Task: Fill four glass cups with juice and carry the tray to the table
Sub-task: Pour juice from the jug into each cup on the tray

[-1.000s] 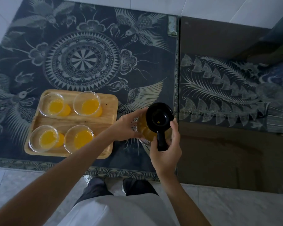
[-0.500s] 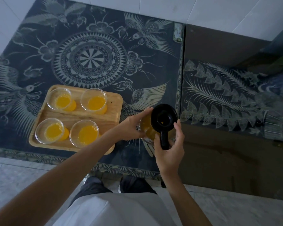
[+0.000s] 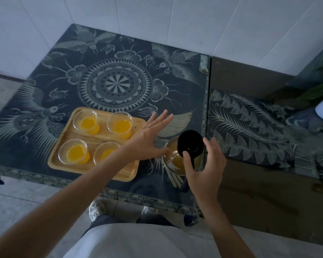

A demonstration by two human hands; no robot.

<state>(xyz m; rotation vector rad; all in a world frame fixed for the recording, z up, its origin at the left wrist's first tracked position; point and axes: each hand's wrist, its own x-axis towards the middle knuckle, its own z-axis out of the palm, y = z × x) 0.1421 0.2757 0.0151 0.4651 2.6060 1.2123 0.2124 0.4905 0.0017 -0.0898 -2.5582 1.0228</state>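
Both hands empty, fingers spread: left hand (image 3: 147, 138) over the tray's right edge, right hand (image 3: 205, 164) just beside the jug (image 3: 183, 151). Four cups (image 3: 85, 122) of juice sit on the wooden tray (image 3: 67, 161), on the patterned surface (image 3: 45, 75).

4 cups (image 3: 119, 124) on tray (image 3: 108, 170), jug (image 3: 177, 159) right of tray

Left hand (image 3: 149, 136) flat with fingers spread, right hand (image 3: 206, 170) loosely open, both forearms extended forward.
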